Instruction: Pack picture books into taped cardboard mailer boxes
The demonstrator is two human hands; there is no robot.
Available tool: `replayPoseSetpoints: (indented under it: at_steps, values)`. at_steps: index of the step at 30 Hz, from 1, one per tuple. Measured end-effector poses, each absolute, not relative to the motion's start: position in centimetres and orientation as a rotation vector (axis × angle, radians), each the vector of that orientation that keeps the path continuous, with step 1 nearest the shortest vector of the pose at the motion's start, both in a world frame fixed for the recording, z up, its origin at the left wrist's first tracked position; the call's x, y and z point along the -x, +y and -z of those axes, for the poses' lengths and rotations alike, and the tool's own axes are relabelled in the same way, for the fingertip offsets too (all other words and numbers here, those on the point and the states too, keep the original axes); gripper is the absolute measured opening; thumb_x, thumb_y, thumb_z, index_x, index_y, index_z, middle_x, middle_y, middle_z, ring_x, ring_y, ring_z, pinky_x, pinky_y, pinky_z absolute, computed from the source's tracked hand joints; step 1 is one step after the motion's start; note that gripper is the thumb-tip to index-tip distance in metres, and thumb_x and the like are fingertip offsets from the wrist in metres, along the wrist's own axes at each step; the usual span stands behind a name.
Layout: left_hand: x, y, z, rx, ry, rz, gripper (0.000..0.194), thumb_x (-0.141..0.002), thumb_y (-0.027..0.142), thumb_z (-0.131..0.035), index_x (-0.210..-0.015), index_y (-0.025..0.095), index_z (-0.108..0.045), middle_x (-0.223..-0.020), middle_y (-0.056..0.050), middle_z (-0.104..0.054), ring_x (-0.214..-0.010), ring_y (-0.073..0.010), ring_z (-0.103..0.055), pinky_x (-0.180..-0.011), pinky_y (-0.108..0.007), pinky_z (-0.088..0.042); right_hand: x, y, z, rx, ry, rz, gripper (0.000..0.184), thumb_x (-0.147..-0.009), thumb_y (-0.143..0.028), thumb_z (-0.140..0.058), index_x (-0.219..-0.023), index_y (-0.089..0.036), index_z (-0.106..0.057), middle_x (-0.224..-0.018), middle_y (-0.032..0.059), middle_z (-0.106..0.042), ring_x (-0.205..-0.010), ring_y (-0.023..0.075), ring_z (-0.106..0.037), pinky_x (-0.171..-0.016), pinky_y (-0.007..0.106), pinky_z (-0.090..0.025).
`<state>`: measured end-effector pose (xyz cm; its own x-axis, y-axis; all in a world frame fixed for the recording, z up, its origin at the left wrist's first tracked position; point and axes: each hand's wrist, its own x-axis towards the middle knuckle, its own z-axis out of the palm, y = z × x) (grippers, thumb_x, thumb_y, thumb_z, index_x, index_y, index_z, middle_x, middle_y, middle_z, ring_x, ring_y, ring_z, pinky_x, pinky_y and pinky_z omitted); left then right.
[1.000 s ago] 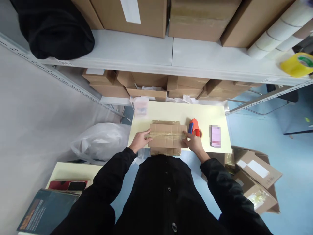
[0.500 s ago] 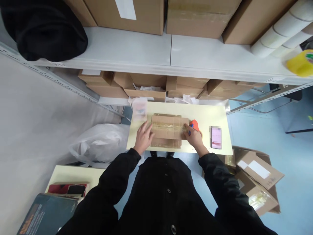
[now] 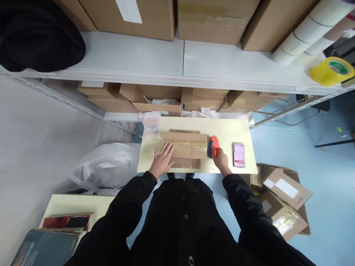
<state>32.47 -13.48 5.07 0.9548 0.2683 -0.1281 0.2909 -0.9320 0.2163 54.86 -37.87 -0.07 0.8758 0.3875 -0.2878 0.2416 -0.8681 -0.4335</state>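
A small cardboard box (image 3: 188, 146) with clear tape along its top lies on the pale yellow table (image 3: 227, 127). Beneath it, a flat piece of cardboard (image 3: 187, 163) sticks out toward me and a little at the back. My left hand (image 3: 163, 159) rests on the box's left end, fingers stretched out. Just right of the box, my right hand (image 3: 221, 159) is closed around the handle of an orange and blue tape dispenser (image 3: 213, 145). A phone (image 3: 239, 155) lies farther right on the table.
A shelf (image 3: 133, 51) with boxes and a yellow tape roll (image 3: 331, 71) spans the back. Opened boxes (image 3: 159, 107) stand below it. A white plastic bag (image 3: 107, 162) sits left of the table, books (image 3: 47, 245) lie at lower left, and discarded boxes (image 3: 285, 192) are piled right.
My right hand has let go of the box's right end and taken hold of the tape dispenser. My left hand has stayed on the box's left end. The view has shifted slightly.
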Motion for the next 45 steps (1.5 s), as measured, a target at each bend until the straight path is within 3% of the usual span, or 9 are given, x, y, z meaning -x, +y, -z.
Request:
replayPoseSetpoints:
  at_steps: [4, 8, 15, 19, 22, 27, 35, 41, 45]
  values:
    - [-32.5, -13.8, -5.1, -2.845, 0.446, 0.129, 0.074, -0.084, 0.034, -0.056, -0.149, 0.017, -0.025, -0.154, -0.013, -0.026, -0.144, -0.0312, -0.017, -0.113, -0.053, -0.02, -54.5, -36.9, 1.9, 2.82, -0.57, -0.58, 0.052, -0.079, -0.034, -0.058, -0.125, -0.016, -0.041, -0.104, 0.0142, -0.065, -0.107, 0.0284, -0.057, -0.089, 0.04, -0.038]
    - [-32.2, -14.1, -5.4, -2.808, 0.462, 0.122, 0.074, -0.083, 0.033, -0.058, -0.148, 0.017, -0.026, -0.154, -0.014, -0.027, -0.144, -0.0305, -0.018, -0.112, -0.051, -0.024, -54.9, -36.2, 2.4, 2.786, -0.643, -0.514, 0.059, -0.08, -0.026, -0.053, -0.134, -0.01, -0.035, -0.096, 0.0151, -0.069, -0.107, 0.0267, -0.059, -0.102, 0.043, -0.03]
    - [-31.2, -14.3, -5.0, -2.726, 0.42, 0.043, 0.074, -0.08, 0.032, -0.061, -0.145, 0.014, -0.03, -0.154, -0.015, -0.027, -0.143, -0.0312, -0.018, -0.11, -0.048, -0.027, -58.9, -38.3, -3.3, 2.24, -0.447, -0.24, 0.058, -0.078, -0.035, -0.049, -0.132, -0.015, -0.048, -0.113, 0.0141, -0.065, -0.094, 0.026, -0.063, -0.078, 0.038, -0.05]
    - [-31.2, -14.0, -4.6, -2.677, 0.381, -0.04, 0.076, -0.076, 0.034, -0.065, -0.143, 0.012, -0.035, -0.152, -0.015, -0.03, -0.142, -0.0324, -0.022, -0.109, -0.048, -0.029, -58.7, -35.0, -8.7, 1.935, -0.525, -0.103, 0.036, -0.078, -0.04, -0.052, -0.102, -0.016, -0.066, -0.092, 0.0075, -0.069, -0.081, 0.0206, -0.063, -0.072, 0.033, -0.05]
    - [-31.3, -13.4, -4.6, -2.625, 0.334, -0.117, 0.072, -0.074, 0.034, -0.068, -0.138, 0.011, -0.043, -0.149, -0.017, -0.037, -0.139, -0.0328, -0.027, -0.111, -0.047, -0.029, -56.5, -30.3, -10.8, 1.854, -0.683, -0.27, 0.031, -0.078, -0.047, -0.058, -0.078, -0.017, -0.068, -0.074, 0.0042, -0.067, -0.07, 0.018, -0.06, -0.067, 0.03, -0.049]
    - [-31.3, -12.3, -5.0, -2.454, 0.317, -0.225, 0.064, -0.07, 0.03, -0.07, -0.129, 0.014, -0.053, -0.139, -0.016, -0.049, -0.133, -0.032, -0.039, -0.111, -0.048, -0.032, -53.9, -25.0, -10.2, 1.761, -0.871, -0.533, 0.039, -0.076, -0.055, -0.061, -0.072, -0.017, -0.068, -0.07, 0.0035, -0.067, -0.067, 0.0171, -0.058, -0.065, 0.029, -0.047]
    - [-32.6, -10.7, -6.5, -1.659, 0.704, -0.443, 0.03, -0.084, 0.027, -0.055, -0.11, 0.015, -0.062, -0.114, -0.012, -0.066, -0.104, -0.0218, -0.063, -0.097, -0.038, -0.046, -55.7, -25.9, -7.8, 1.72, -0.783, -0.661, 0.043, -0.072, -0.06, -0.064, -0.068, -0.017, -0.066, -0.063, 0.0005, -0.062, -0.058, 0.0142, -0.053, -0.058, 0.028, -0.043]
    - [-36.1, -10.2, -8.0, -0.939, 0.712, -0.089, 0.039, -0.082, 0.05, -0.061, -0.101, 0.016, -0.058, -0.108, -0.013, -0.067, -0.092, -0.0205, -0.068, -0.08, -0.032, -0.052, -55.8, -26.3, -7.4, 1.704, -0.773, -0.695, 0.044, -0.07, -0.061, -0.064, -0.069, -0.018, -0.067, -0.064, 0.0011, -0.063, -0.06, 0.0157, -0.054, -0.059, 0.029, -0.045]
    - [-37.2, -10.3, -8.2, -0.835, 0.703, -0.057, 0.03, -0.079, 0.041, -0.068, -0.093, 0.016, -0.06, -0.088, -0.007, -0.069, -0.073, -0.0134, -0.068, -0.068, -0.025, -0.052, -55.9, -26.4, -7.3, 1.751, -0.776, -0.713, 0.048, -0.069, -0.066, -0.062, -0.069, -0.017, -0.067, -0.064, 0.0019, -0.063, -0.062, 0.0171, -0.055, -0.06, 0.03, -0.045]
